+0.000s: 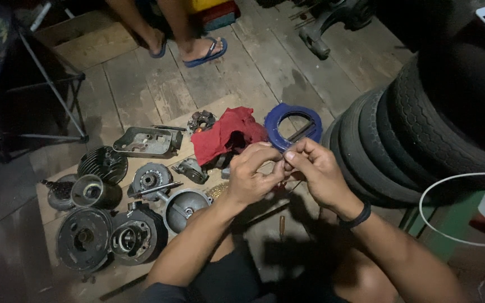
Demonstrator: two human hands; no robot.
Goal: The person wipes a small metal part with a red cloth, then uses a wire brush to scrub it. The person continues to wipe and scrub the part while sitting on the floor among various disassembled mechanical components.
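My left hand (252,175) and my right hand (314,168) meet in front of me, fingertips pinched together on a small part (283,163) that is too small to make out. They hover over a wooden floor, just in front of a red rag (225,134) and a blue ring-shaped tray (293,124). A black band sits on my right wrist.
Several grey engine parts (113,207) lie on a board at the left: a finned cylinder, covers, round housings. Stacked black tyres (422,140) stand at the right. Another person's feet in blue sandals (186,47) are at the top. A metal stand (51,84) is at the far left.
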